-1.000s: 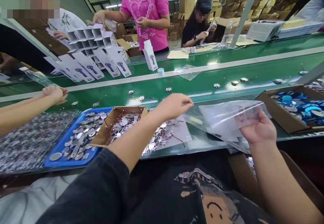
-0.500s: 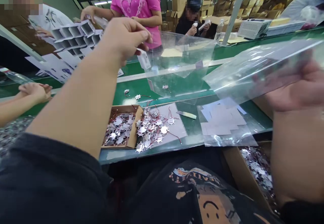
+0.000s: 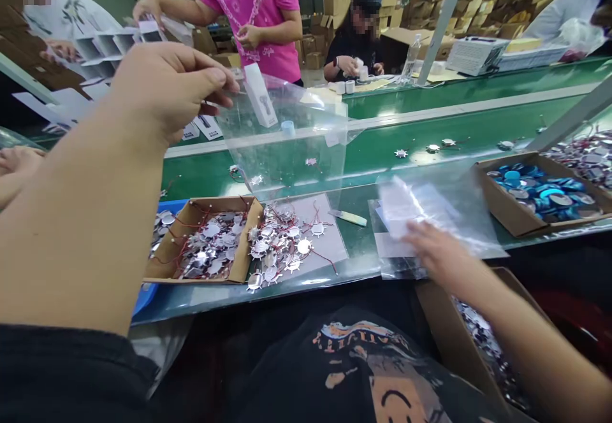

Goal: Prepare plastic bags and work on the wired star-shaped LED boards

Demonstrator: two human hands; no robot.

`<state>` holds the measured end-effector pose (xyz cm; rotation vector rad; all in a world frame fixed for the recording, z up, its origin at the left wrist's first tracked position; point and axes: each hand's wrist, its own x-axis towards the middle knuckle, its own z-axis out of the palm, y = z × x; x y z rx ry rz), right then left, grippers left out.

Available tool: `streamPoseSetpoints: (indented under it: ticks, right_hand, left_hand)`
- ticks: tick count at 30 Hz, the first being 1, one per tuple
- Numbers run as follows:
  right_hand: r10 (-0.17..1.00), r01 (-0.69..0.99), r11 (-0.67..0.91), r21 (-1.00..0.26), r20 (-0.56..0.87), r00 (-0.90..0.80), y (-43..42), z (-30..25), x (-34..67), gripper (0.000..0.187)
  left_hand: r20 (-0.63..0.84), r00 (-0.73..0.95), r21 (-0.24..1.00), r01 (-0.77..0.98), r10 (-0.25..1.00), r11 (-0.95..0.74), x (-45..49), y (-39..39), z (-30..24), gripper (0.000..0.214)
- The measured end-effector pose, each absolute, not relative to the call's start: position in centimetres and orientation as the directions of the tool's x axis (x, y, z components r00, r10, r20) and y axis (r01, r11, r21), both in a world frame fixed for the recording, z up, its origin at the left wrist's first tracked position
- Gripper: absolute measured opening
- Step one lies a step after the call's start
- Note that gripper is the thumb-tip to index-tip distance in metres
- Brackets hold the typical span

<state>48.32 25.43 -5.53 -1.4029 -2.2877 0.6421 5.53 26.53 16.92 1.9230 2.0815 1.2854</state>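
In the head view, a clear plastic bag [image 3: 282, 136] is held up by the left hand [image 3: 157, 92], its upper corner seemingly pinched between the thumb and the curled fingers [image 3: 201, 79], so that the bag hangs down and to the right of them. The right hand [image 3: 437, 251] is kept low with the fingers [image 3: 421, 235] loosely extended and nothing gripped; their tips are placed at or just beside a flat plastic bag [image 3: 421, 219] on the bench [image 3: 191, 299], in which pale sheets [image 3: 401, 209] are seen.

Left of those fingers, a cardboard tray [image 3: 205, 244] of metal star-shaped discs with red wires [image 3: 210, 241] is set beside a grey sheet [image 3: 291, 238] carrying more discs. Beyond the fingertips of the right hand, a box of blue discs [image 3: 535, 190] is placed, and below them an open cardboard box [image 3: 459, 340] of silver pieces is seen. Past the raised bag, a green conveyor belt [image 3: 382, 123] is crossed by scattered discs. Further off, a person in a pink shirt [image 3: 248, 21] and a seated person [image 3: 354, 53] are seen working.
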Motion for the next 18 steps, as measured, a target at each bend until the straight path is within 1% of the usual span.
streamPoseSetpoints:
  ticks: [1,4,6,8,10,12,13,16,18]
  right_hand:
    - [0.899,0.749,0.391,-0.536,0.045,-0.436,24.5,-7.3,47.5,0.029]
    - [0.907,0.821,0.379,-0.427,-0.005,-0.421,22.4,-10.0,46.4,0.040]
    - [0.894,0.856,0.402,-0.326,-0.064,-0.444,22.4,-9.8,46.5,0.050]
    - [0.871,0.860,0.436,-0.266,-0.116,-0.477,23.6,-8.8,46.8,0.059]
    - [0.884,0.872,0.428,-0.237,-0.090,-0.458,25.7,-8.1,46.9,0.061]
    - [0.923,0.909,0.374,-0.184,-0.027,-0.385,28.0,-8.4,46.5,0.063]
    - [0.935,0.924,0.347,-0.159,-0.021,-0.354,29.0,-8.8,46.3,0.065]
    - [0.938,0.933,0.328,-0.150,-0.066,-0.341,31.4,-10.3,45.9,0.069]
    - [0.946,0.938,0.305,-0.163,-0.064,-0.319,32.4,-11.0,46.1,0.071]
  left_hand:
    - [0.483,-0.248,0.576,0.812,0.840,-0.091,5.4,26.5,16.6,0.030]
    - [0.479,-0.228,0.577,0.809,0.848,-0.109,5.0,26.4,16.0,0.027]
    - [0.479,-0.216,0.581,0.805,0.851,-0.122,4.9,26.1,15.8,0.027]
    - [0.469,-0.232,0.587,0.803,0.852,-0.105,5.2,25.8,15.8,0.026]
    - [0.461,-0.250,0.593,0.801,0.852,-0.086,5.6,25.5,15.9,0.026]
    - [0.459,-0.234,0.592,0.800,0.857,-0.098,5.9,25.5,15.9,0.027]
    - [0.462,-0.215,0.587,0.802,0.860,-0.115,6.0,25.6,16.0,0.027]
    - [0.461,-0.149,0.575,0.801,0.875,-0.167,6.1,26.6,16.1,0.027]
    - [0.467,-0.106,0.574,0.791,0.878,-0.210,6.4,27.5,16.4,0.026]
